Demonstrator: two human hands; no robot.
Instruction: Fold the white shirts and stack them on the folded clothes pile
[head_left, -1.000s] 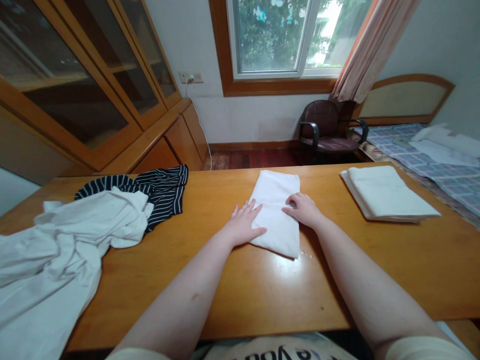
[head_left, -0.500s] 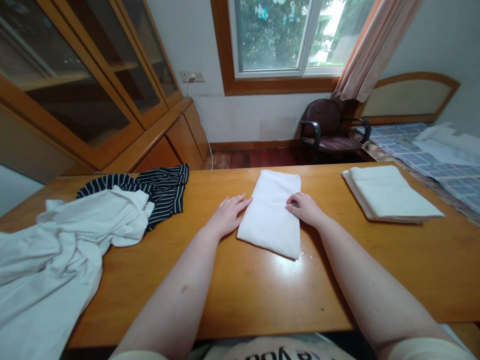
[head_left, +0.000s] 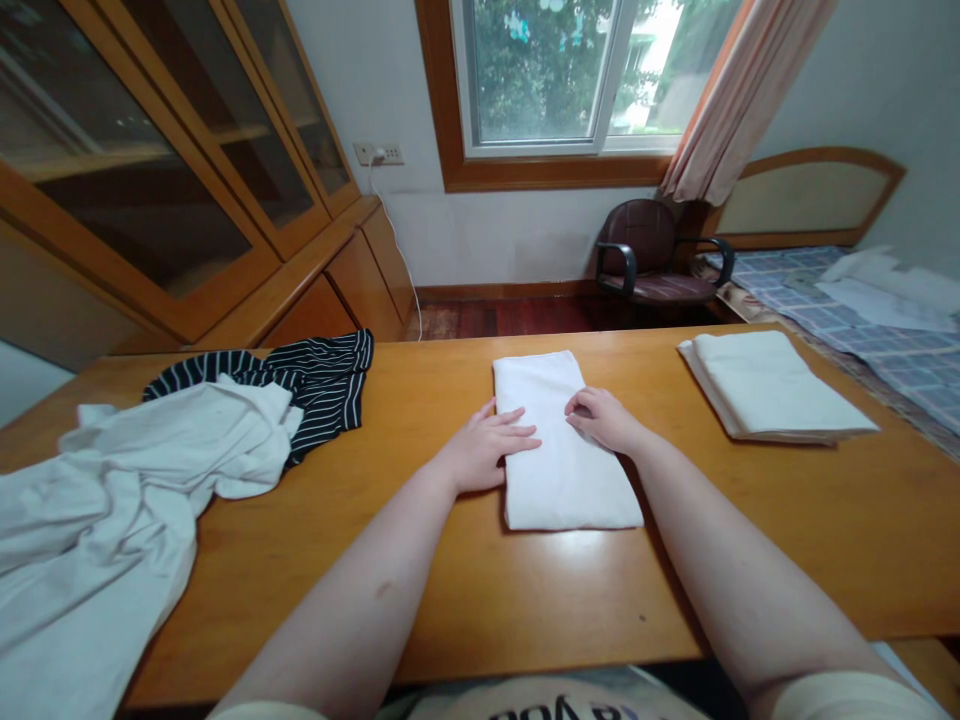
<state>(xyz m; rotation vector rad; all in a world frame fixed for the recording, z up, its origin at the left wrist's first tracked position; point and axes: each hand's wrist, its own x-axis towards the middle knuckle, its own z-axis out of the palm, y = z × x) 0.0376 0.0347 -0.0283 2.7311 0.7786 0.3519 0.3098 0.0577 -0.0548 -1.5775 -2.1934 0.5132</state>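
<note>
A folded white cloth (head_left: 570, 485) lies flat on the wooden table (head_left: 480, 630), its near end angled a little to the right. My left hand (head_left: 480, 448) rests on its left edge, fingers stretched out over the fabric and the thumb side toward me. At the right edge, my right hand (head_left: 609, 422) has its fingers curled in a pinch against the cloth. How much fabric is between those fingertips is hard to see. To the right sits a stack of folded white cloth (head_left: 776, 385), apart from my hands.
A crumpled white cloth (head_left: 142, 480) covers part of a black-and-white striped garment (head_left: 326, 385) on the table's left side. Beyond the far edge stand a wooden cabinet (head_left: 300, 270), a dark office chair (head_left: 652, 250) and a bed (head_left: 840, 290) below a window.
The folded cloth has turned counter-clockwise, its far end going left and its near end right. My left hand has slid right onto the cloth. My right hand has barely moved.
</note>
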